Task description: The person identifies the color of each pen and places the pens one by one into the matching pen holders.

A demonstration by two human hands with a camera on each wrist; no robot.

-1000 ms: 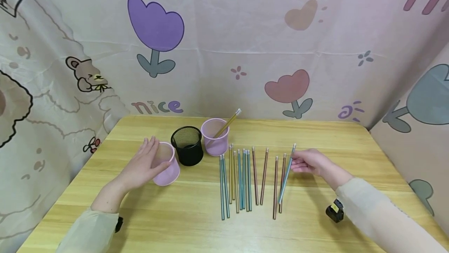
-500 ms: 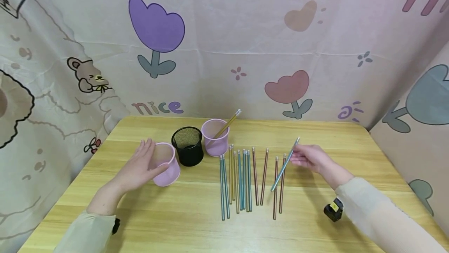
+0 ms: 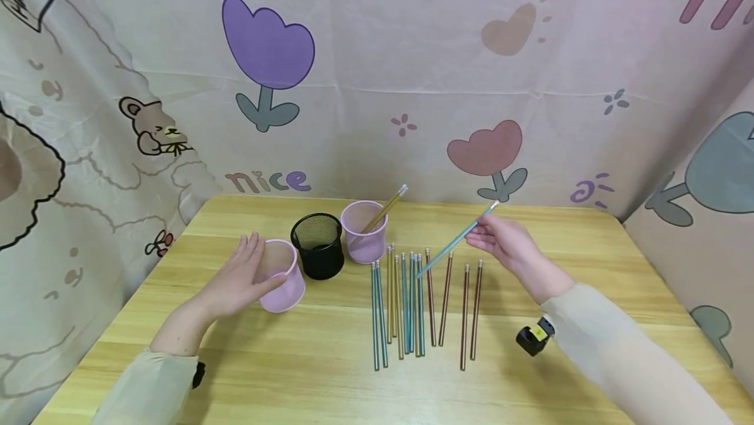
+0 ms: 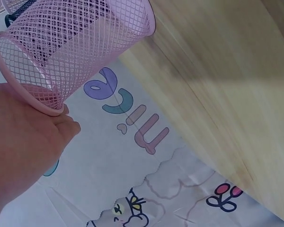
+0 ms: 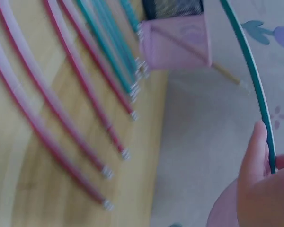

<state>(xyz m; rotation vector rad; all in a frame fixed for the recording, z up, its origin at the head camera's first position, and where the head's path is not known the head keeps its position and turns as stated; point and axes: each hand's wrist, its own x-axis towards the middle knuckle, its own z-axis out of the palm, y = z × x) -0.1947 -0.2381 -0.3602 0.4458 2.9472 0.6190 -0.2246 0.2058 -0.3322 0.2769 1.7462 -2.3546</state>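
My left hand (image 3: 235, 277) holds the near pink mesh pencil cup (image 3: 285, 293) at its rim, thumb across the front and fingers along the far left side. The left wrist view shows the hand (image 4: 31, 137) at the rim of this pencil cup (image 4: 80, 52). Between thumb and fingers, my right hand (image 3: 509, 245) pinches a blue pencil (image 3: 453, 241) near its eraser end. That pencil slants down to the left, its lower end overlapping the row of pencils in the head view. Several blue pencils (image 3: 375, 320), gold pencils (image 3: 400, 320) and red pencils (image 3: 464, 320) lie side by side on the table.
Beside the held cup stands a black mesh cup (image 3: 321, 261). A second pink mesh cup (image 3: 366, 248) behind it has gold pencils (image 3: 385, 210) leaning inside. The wooden table (image 3: 283, 372) ends at a printed cloth backdrop (image 3: 365, 38).
My right hand has lifted the blue pencil off the red pencils and carried it up and left, tilting it flatter. The left hand stays on the pink cup.
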